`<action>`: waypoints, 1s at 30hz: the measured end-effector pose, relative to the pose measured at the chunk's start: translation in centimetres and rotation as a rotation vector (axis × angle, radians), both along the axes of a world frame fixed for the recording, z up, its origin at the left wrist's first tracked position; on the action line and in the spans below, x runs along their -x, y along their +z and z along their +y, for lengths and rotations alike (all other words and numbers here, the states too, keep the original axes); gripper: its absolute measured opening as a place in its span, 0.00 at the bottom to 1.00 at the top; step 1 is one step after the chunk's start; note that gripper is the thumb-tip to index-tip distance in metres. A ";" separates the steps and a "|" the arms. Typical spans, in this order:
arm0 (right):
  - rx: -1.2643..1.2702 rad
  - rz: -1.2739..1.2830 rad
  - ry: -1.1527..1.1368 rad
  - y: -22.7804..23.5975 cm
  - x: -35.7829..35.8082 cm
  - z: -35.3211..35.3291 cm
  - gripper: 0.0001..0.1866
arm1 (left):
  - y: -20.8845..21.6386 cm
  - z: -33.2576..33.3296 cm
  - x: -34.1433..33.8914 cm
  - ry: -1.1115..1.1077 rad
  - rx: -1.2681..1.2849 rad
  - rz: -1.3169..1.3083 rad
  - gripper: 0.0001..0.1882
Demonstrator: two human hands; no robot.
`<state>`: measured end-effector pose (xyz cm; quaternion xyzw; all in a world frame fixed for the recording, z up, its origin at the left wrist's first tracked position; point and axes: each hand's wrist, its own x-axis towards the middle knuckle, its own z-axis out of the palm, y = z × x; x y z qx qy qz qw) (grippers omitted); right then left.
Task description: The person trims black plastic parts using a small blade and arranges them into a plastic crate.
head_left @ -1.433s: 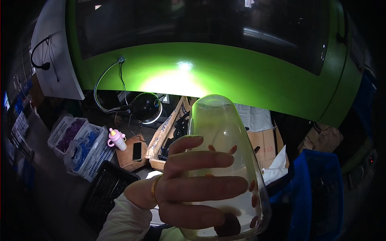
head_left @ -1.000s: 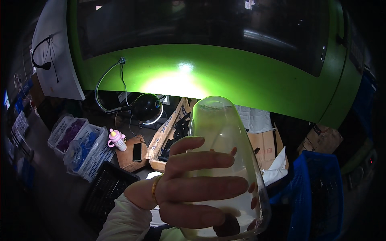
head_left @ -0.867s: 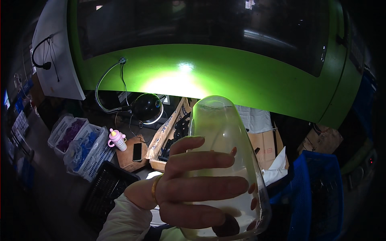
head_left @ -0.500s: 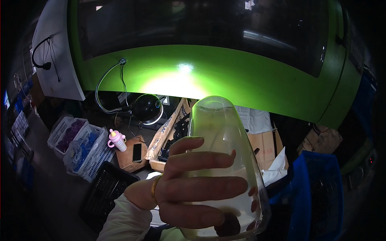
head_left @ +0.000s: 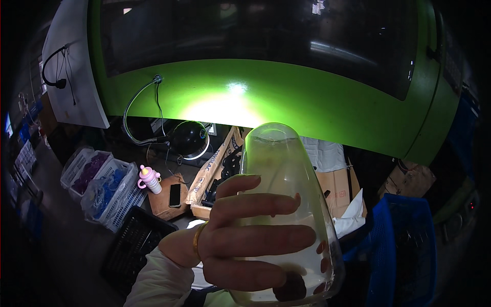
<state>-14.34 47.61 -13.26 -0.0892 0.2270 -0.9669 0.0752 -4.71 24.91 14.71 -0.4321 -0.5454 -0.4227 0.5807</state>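
My left hand (head_left: 250, 230) is wrapped round a tall, clear plastic cup (head_left: 276, 169), its fingers lying across the near side. A gold-coloured ring-like band circles the wrist end of the hand, above a white sleeve. The cup's rounded end points away toward the green machine, and its wider end comes close to me at the lower edge. Small reddish patches show along the cup's right wall; I cannot tell if they are fingertips or reflections. A dark round spot shows low in the cup. My right hand is not plainly seen.
Ahead stands a green machine (head_left: 327, 110) with a dark window. Below it are a black lamp (head_left: 188, 139), a cardboard box (head_left: 199, 197) of black parts, a phone (head_left: 175, 195) and a pink-topped bottle (head_left: 149, 179). White baskets (head_left: 120, 212) stand left, a blue crate (head_left: 381, 240) right.
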 end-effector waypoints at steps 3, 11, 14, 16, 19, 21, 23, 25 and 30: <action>-0.010 -0.005 -0.010 0.2 -0.2 -0.1 0.30 | 0.2 -0.2 -0.3 0.008 0.017 -0.010 0.31; -0.025 -0.011 0.013 -0.1 -0.4 -0.1 0.30 | 0.2 -1.2 -0.1 0.019 0.090 0.002 0.33; -0.031 -0.004 0.013 0.0 -0.3 0.2 0.30 | 0.3 -1.2 -0.2 0.018 0.123 -0.002 0.35; -0.035 0.000 0.016 0.1 -0.2 0.3 0.30 | 0.4 -1.2 -0.2 0.014 0.124 -0.007 0.35; -0.036 0.003 0.014 0.0 -0.1 0.1 0.30 | 0.3 -1.2 -0.1 0.032 0.134 -0.020 0.36; -0.036 0.006 0.008 0.0 0.2 0.0 0.30 | 0.1 -1.0 0.1 0.026 0.092 -0.002 0.37; -0.022 0.015 0.006 -0.4 0.3 0.0 0.30 | 0.2 -0.8 0.5 -0.018 0.028 0.037 0.29; -0.009 0.024 0.004 -0.8 0.5 0.0 0.31 | 0.1 -0.7 1.1 -0.061 -0.038 0.075 0.23; -0.034 -0.002 0.023 -0.5 0.2 -0.1 0.32 | -0.8 -1.7 1.4 -0.049 0.030 0.056 0.23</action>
